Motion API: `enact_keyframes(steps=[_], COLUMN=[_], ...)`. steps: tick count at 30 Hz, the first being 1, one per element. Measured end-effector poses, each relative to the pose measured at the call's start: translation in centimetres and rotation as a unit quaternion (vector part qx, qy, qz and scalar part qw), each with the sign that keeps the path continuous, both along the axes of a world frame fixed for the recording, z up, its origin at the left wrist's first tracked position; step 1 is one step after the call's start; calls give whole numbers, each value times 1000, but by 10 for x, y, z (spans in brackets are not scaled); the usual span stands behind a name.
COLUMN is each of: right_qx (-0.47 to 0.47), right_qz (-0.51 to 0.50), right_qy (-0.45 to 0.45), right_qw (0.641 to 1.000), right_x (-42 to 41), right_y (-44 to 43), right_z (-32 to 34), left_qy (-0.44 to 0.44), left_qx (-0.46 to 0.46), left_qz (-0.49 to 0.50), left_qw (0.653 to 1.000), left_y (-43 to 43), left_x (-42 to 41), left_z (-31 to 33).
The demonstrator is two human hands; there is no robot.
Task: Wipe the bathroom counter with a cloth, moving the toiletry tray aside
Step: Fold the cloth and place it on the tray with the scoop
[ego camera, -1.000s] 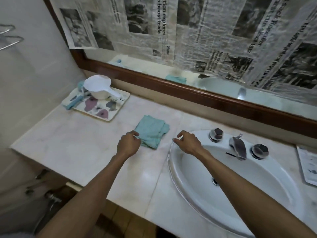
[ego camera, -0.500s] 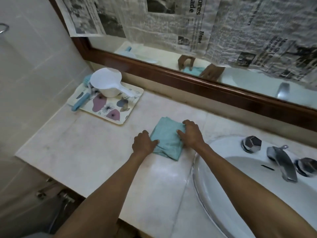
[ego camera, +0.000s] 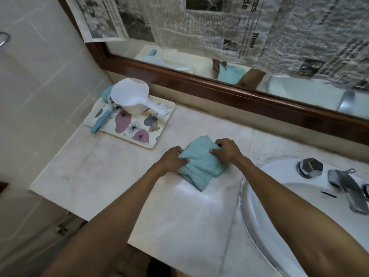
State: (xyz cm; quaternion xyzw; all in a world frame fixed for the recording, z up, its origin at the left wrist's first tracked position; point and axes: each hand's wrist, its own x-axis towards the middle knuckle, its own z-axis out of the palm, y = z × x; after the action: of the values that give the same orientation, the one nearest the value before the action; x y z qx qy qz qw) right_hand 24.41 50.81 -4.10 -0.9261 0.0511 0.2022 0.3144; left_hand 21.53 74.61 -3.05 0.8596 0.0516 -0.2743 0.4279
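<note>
The cloth (ego camera: 201, 164) lies on the counter (ego camera: 111, 172) between tray (ego camera: 147, 134), back-left, and sink (ego camera: 259, 216), right.

Newspaper sheets (ego camera: 199, 27) hung across the mirror (ego camera: 199, 62), and one word stood clear on them: "Home", printed sideways. Above it sat big letter fragments, "res" and "ude". The remaining print was too blurred to read.

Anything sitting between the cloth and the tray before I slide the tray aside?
No. The head view shows only bare counter between the cloth and the tray; the two lie apart, not touching.
</note>
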Motion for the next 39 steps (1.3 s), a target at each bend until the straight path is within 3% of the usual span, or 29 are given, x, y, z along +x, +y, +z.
enact_keyframes(steps=[4, 7, 12, 19, 24, 29, 33, 39], right_qx=[139, 212, 253, 291, 291, 238, 216, 241], right_qz=[-32, -51, -74, -168, -239, -246, -250, -278], right_qy=[18, 27, 36, 18, 21, 40, 40, 7], right_qw=[990, 976, 964, 942, 926, 939, 943, 930], right_x=[3, 9, 22, 35, 41, 35, 35, 40], right_y=[16, 44, 105, 180, 199, 205, 209, 227], right_z=[21, 36, 46, 33, 13, -3, -1, 12], left_qy=[55, 99, 128, 73, -12, -104, -129, -136], left_qx=[-158, -197, -218, -172, -195, -49, 4, -4], left_qz=[113, 132, 186, 263, 300, 154, 96, 210], left_qw=[979, 966, 950, 947, 934, 981, 987, 968], left_y=[47, 85, 152, 205, 210, 217, 216, 221], left_x=[10, 17, 36, 73, 109, 114, 122, 133], left_z=[25, 41, 51, 35, 22, 1, 0, 3])
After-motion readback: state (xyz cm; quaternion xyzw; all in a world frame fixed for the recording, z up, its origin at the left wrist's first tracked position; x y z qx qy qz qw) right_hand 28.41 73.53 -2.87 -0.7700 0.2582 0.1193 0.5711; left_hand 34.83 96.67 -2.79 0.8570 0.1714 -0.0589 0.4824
